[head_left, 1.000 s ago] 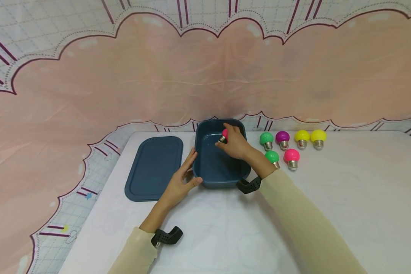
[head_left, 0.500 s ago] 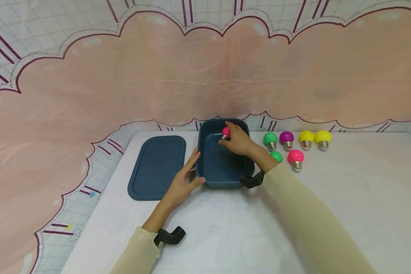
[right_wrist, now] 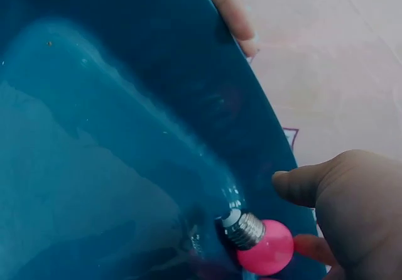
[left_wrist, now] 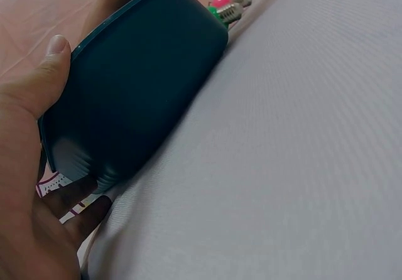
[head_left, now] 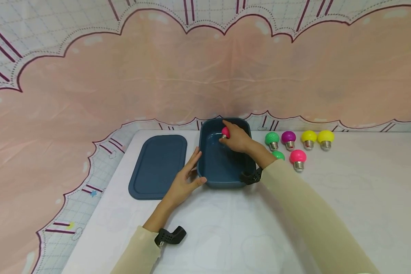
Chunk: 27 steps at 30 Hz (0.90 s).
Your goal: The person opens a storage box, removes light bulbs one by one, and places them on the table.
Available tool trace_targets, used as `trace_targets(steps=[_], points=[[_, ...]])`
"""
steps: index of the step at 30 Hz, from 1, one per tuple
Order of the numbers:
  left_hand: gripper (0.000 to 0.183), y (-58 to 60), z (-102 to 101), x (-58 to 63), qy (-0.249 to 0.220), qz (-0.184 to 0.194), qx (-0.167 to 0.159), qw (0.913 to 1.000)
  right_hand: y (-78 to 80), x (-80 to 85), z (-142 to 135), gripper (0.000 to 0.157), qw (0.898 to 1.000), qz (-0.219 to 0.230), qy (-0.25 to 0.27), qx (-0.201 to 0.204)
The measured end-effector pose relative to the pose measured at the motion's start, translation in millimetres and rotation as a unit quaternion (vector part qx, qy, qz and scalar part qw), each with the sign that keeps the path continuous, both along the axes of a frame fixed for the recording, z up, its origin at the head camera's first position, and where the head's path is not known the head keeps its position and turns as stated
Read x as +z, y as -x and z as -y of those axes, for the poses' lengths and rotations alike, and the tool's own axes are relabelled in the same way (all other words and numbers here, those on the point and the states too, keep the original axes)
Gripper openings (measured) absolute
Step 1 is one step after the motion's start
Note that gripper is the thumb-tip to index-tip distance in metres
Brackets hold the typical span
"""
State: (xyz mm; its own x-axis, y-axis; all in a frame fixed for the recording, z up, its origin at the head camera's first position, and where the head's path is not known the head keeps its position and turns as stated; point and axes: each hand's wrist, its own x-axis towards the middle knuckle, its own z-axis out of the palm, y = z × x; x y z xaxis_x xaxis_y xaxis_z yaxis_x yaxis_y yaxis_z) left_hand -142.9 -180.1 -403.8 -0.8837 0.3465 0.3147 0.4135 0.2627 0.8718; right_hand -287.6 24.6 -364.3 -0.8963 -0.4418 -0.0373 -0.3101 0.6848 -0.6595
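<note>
In the head view a dark blue plastic box [head_left: 222,167] stands at the table's back edge. My left hand [head_left: 183,180] rests against its left front corner, thumb on the near wall and fingers straight along the left side. My right hand [head_left: 238,139] reaches inside over the far part. A pink light bulb [right_wrist: 267,245] with a silver screw base lies by the box wall in the right wrist view. One finger [right_wrist: 314,248] of the right hand touches its round end, while the thumb stands apart from it. The other right fingers are mostly hidden.
A flat dark blue lid [head_left: 159,167] lies left of the box. To the right stand several bulbs: a green bulb [head_left: 272,137], a purple bulb [head_left: 288,137], two yellow bulbs [head_left: 325,136], another pink bulb [head_left: 298,156] and a second green bulb [head_left: 278,155], partly covered by the right arm.
The right hand and the pink bulb have stayed at the far part of the box, the bulb's base now less visible. The left hand keeps its place; the whole view has shifted slightly.
</note>
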Motion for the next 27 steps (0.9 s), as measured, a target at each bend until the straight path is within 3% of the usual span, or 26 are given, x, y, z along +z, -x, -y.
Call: trace_targets(steps=[12,20,27], points=[[0.073,1.8,1.2,-3.1,0.004,-0.004,0.003,1.0,0.9,-3.4,-0.4,0.051,0.998,-0.024,0.006,0.05],[0.072,1.7,0.3,-2.0,-0.004,0.0,0.0,1.0,-2.7,-5.2,-0.9,0.052,0.994,-0.02,0.048,0.097],[0.072,2.5,0.7,-2.1,-0.012,-0.001,-0.012,0.9999,-7.4,-2.8,3.2,0.055,0.987,-0.003,0.028,0.158]])
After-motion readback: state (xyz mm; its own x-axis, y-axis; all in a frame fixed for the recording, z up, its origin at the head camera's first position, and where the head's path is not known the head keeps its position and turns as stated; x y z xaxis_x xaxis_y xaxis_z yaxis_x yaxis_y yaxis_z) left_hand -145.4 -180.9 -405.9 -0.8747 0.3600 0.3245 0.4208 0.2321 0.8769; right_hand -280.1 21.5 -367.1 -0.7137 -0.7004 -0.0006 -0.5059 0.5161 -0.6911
